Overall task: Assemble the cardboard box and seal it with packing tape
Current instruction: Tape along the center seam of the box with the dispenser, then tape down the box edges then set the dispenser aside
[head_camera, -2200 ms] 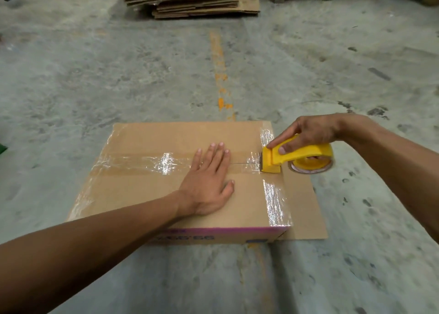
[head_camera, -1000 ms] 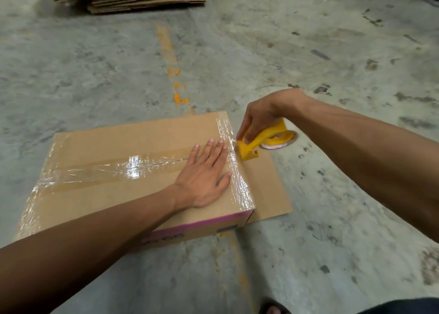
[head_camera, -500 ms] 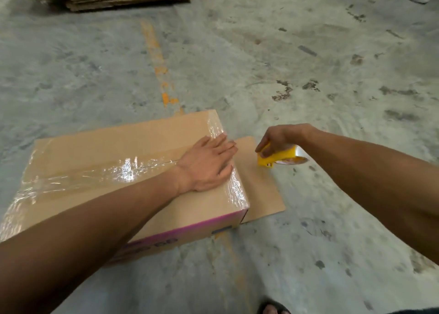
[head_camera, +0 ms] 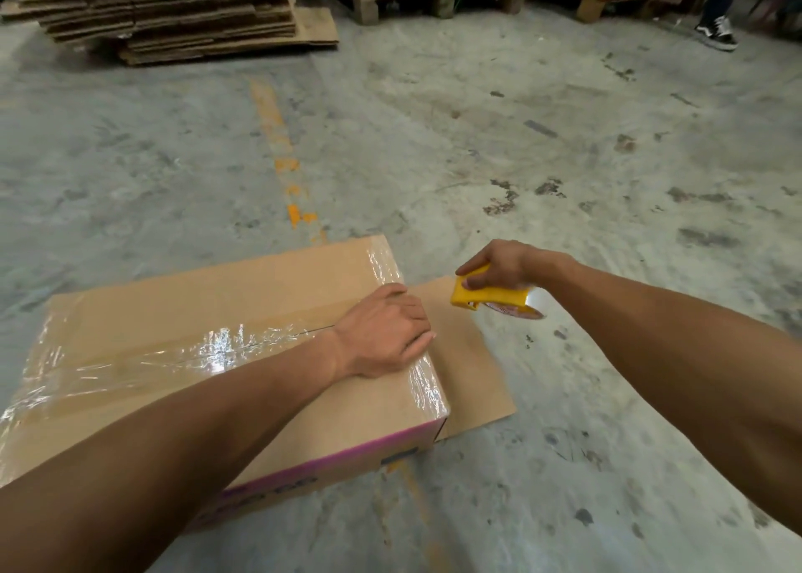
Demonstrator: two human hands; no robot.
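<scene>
While your left hand (head_camera: 384, 331) presses over the right end of the cardboard box (head_camera: 225, 347) on the floor, fingers curled down its side to bed the tape, your right hand's (head_camera: 499, 268) fingers grip the yellow tape dispenser (head_camera: 486, 298) just right of the box, lifted clear.

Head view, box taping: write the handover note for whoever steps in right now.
Left hand: on the box's right top edge, fingers curled over the end, pressing the tape down.
Right hand: grips the yellow tape dispenser, held clear of the box above the loose cardboard sheet.
Cardboard box: closed, on the floor.
Done: centre seam and both end edges taped.
Left: smooth the tape end; check for untaped seams.
</scene>
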